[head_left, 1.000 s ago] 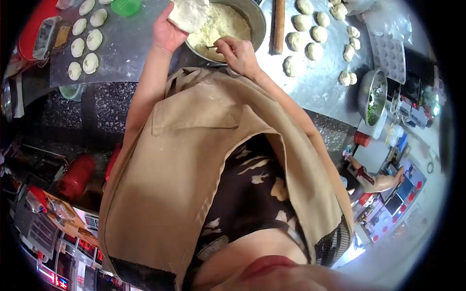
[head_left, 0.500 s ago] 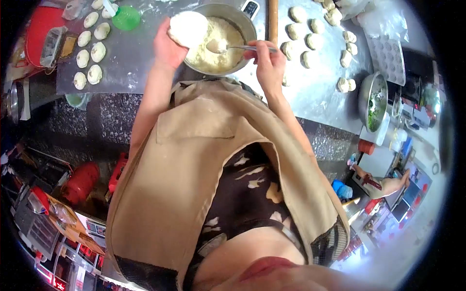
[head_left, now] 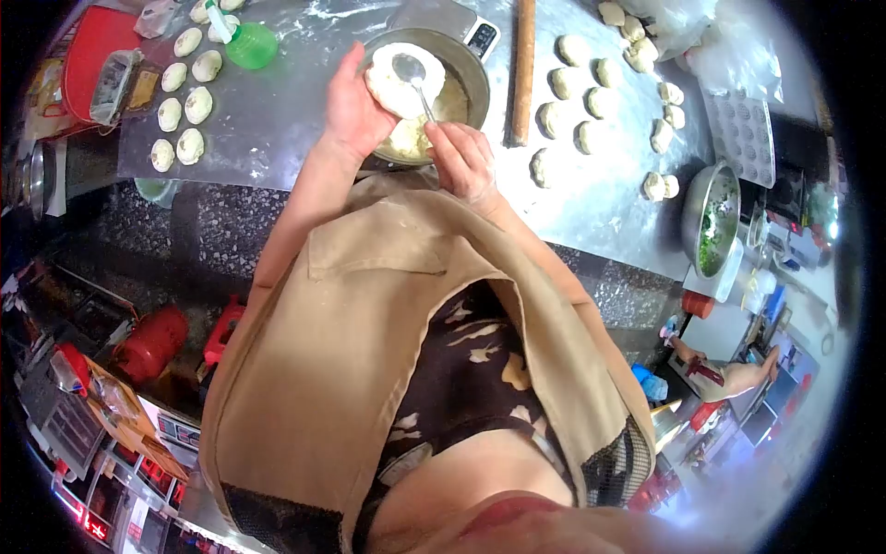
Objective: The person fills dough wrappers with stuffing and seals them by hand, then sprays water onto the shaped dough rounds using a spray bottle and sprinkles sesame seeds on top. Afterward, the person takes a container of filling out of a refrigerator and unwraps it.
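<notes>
My left hand (head_left: 358, 113) holds a round, flattened dough wrapper (head_left: 386, 90) over the near side of a metal bowl (head_left: 482, 85). Crumbly pale filling (head_left: 406, 143) shows in the bowl. A metal spoon (head_left: 424, 100) is pinched by its handle in my right hand (head_left: 461, 159), its bowl resting against the middle of the wrapper. What lies under the spoon is hard to make out. Beyond the bowl is a scale (head_left: 482, 37) with a dark display.
Filled dough rounds (head_left: 189, 146) stand in rows at left, near a green spray bottle (head_left: 251, 46). A wooden rolling pin (head_left: 523, 74) lies right of the bowl, with several dough pieces (head_left: 551, 118) past it. Farther right are a bowl of chopped greens (head_left: 715, 222) and a person (head_left: 729, 377).
My right hand has brought the spoon out of the filling and up onto the dough wrapper. My left hand and the wrapper have shifted right over the bowl.
</notes>
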Demonstrator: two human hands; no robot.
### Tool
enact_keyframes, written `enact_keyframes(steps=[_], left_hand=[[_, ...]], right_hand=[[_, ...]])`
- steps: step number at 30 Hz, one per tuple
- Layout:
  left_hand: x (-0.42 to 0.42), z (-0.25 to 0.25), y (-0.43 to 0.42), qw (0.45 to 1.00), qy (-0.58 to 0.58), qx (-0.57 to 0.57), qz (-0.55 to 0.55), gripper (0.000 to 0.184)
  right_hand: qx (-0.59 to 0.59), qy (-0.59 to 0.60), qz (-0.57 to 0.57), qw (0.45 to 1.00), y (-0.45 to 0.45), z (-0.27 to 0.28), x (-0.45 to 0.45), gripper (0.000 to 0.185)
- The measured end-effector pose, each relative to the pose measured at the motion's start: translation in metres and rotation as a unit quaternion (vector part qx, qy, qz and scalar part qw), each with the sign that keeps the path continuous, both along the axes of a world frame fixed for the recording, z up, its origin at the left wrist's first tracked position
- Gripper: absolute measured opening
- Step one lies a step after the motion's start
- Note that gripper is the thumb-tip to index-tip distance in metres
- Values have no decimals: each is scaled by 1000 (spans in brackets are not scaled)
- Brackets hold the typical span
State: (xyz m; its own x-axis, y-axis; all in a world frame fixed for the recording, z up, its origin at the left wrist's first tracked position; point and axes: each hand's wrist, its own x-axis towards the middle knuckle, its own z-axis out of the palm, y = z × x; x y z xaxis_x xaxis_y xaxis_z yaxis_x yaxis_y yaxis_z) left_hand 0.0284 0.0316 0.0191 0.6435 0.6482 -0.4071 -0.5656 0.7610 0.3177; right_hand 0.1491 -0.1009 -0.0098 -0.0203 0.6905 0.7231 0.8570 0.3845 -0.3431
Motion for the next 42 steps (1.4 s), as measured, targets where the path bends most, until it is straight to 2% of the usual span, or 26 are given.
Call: enact_keyframes(steps=[3,5,6,9,10,11,13,14,16,20,22,23,25,26,27,28,29,31,32,33,34,36,38,40,41,42], left_hand=[[-4,-4,0,1000,3,-3,11,58],[-7,-10,4,1000,11,14,12,57],[-9,-13,6,999,18,33,10,55],[-14,-15,9,997,61,38,-13,52],[-17,-16,11,997,61,35,-16,52],[-20,-17,11,996,46,37,-69,49],[-22,-19,7,991,29,36,-128,45],[-21,-18,5,986,29,38,-157,41],[-22,-14,4,977,51,59,-196,36],[-23,-16,5,957,113,132,-234,37],[-18,-10,4,924,194,211,-252,41],[-18,-14,5,924,193,208,-256,41],[-14,-26,13,877,249,273,-308,48],[-13,-30,19,877,248,271,-310,48],[-11,-31,25,845,254,330,-335,52],[-10,-31,28,810,258,387,-357,57],[-9,-31,30,811,258,386,-356,57],[-5,-21,33,814,237,352,-397,68],[-4,-21,35,814,236,349,-400,68],[-2,-22,39,787,248,351,-442,72],[0,-23,42,759,259,353,-482,76],[1,-27,43,752,259,378,-474,78],[4,-28,46,744,257,402,-467,81],[12,-20,52,710,200,416,-532,83],[13,-25,53,709,199,413,-536,83],[14,-29,55,683,218,435,-545,80]], right_hand=[[5,51,1,999,-2,9,7,31],[8,125,-85,989,-5,18,14,29],[-76,108,-83,988,-11,20,22,32],[-116,48,-87,988,1,28,37,38],[-126,116,-63,983,6,25,39,44],[-132,115,-64,982,15,24,41,44],[-189,221,43,956,32,28,42,40],[-188,220,40,956,34,29,43,40],[-217,122,70,966,38,30,44,30],[-248,180,94,947,41,35,43,21],[-303,317,48,898,43,30,40,12],[-305,318,44,897,44,32,39,12],[-441,333,-28,833,48,42,37,12],[-408,318,-21,855,47,36,36,14],[-410,319,-22,854,46,31,33,14],[-355,375,-10,857,46,26,30,15],[-297,427,4,854,46,21,30,17],[-295,429,2,854,52,14,35,17],[-383,421,19,822,52,13,41,15],[-467,410,36,782,53,16,43,13],[-468,412,35,781,52,19,42,13],[-342,226,59,910,45,27,35,12],[-345,275,63,895,45,31,32,12],[-348,324,67,877,48,33,33,12],[-395,323,65,858,50,34,34,11],[-439,320,63,837,52,34,36,9]])
